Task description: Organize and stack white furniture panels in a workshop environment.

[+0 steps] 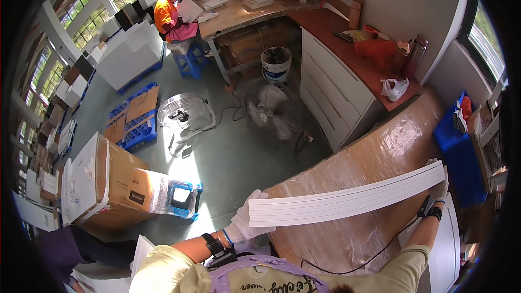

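Holding a stack of white boards point(347, 198) between two hands, stretched from the left fingers across to the right ones. Gripping one end in the gloved left hand point(249, 220), curling the fingers in against the boards with no gap to see. Gripping the other end in the right hand point(442, 183), higher in view; partly hidden there, so cannot tell the exact set of each finger.

Already done, as far as can be judged: gathered into one bundle, about four layers deep, with long edges lying close and left ends nearly flush beside the left fingers. Not yet done: set down, or freed from either hand. Cannot tell whether touching or just above the plastic-wrapped cardboard point(320, 239), spread below and beyond the fingers. Cannot judge from this how much remains to handle; seen below the right fingers, apart from the stack, a large white panel point(446, 244). Just to the right of those fingers, a blue bin point(461, 157). Well to the left of the left fingers, a cardboard box point(130, 184).
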